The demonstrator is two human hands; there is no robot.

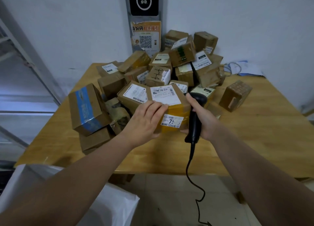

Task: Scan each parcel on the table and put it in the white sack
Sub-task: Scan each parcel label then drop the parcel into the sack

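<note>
A cardboard parcel point(171, 110) with a white shipping label on top and a sticker on its near side sits at the front of the pile. My left hand point(146, 120) grips its left side. My right hand point(203, 117) holds a black corded barcode scanner point(195, 117) upright against the parcel's right side. Behind, several brown parcels point(169, 64) are heaped on the wooden table point(246, 137). The white sack point(110, 207) stands open at the lower left, below the table's front edge, partly hidden by my left forearm.
A box with blue tape point(86, 108) leans at the pile's left. A lone small box point(235, 95) stands to the right. Cables and papers point(241, 69) lie at the back right corner. A wall-mounted device with a QR poster point(146, 37) hangs behind. Metal shelving point(25, 59) stands left.
</note>
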